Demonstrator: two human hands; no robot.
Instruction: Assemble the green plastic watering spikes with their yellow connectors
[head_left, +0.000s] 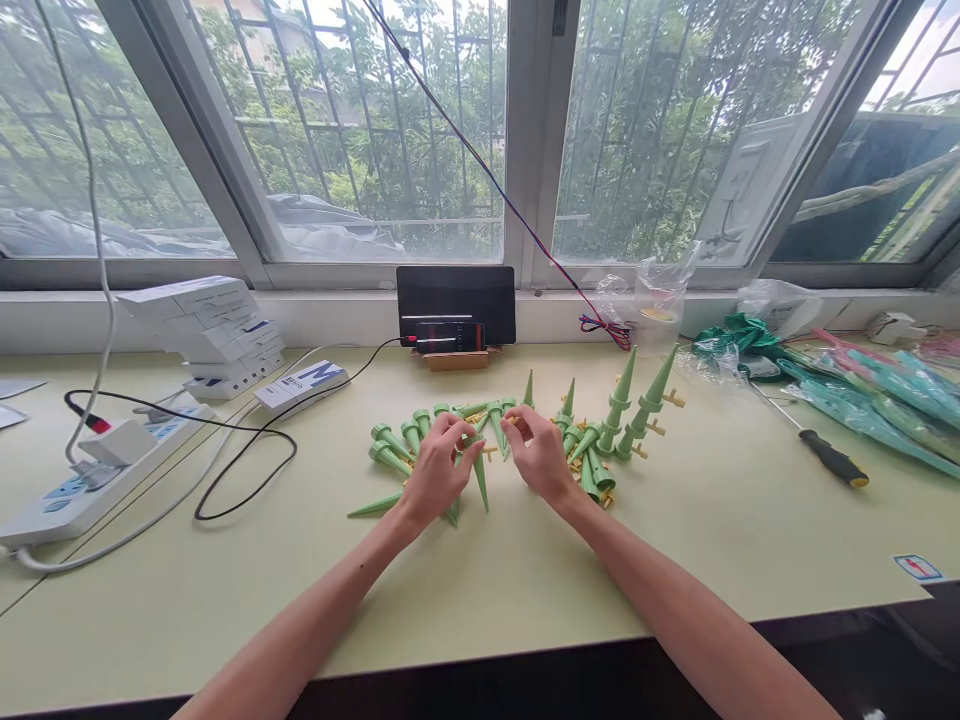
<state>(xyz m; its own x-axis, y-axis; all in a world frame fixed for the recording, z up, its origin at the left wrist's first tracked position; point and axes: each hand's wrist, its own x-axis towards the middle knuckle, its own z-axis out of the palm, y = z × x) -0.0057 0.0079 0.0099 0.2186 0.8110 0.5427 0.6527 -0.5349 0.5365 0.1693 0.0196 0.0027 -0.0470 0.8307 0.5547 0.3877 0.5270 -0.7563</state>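
My left hand [437, 465] is closed around a green plant watering spike [481, 487], its point hanging down toward the table. A small yellow valve [489, 454] shows at its side. Just to the right, my right hand [537, 455] has thumb and fingers pinched together; whatever is between them is too small or hidden to make out. Loose green spikes [388, 457] lie behind and left of my hands, and another spike [375, 504] lies flat near my left wrist. Beyond my right hand, several more lie in a heap, beside two upright stacks of nested spikes [619, 405] with yellow valves.
A phone [450, 337] and a black tablet [491, 300] lean by the window. White boxes [225, 335], a power strip [127, 460] and cables occupy the left. On the right are a screwdriver [832, 457] and green plastic bags [870, 400]. The table's front edge [480, 655] is near me.
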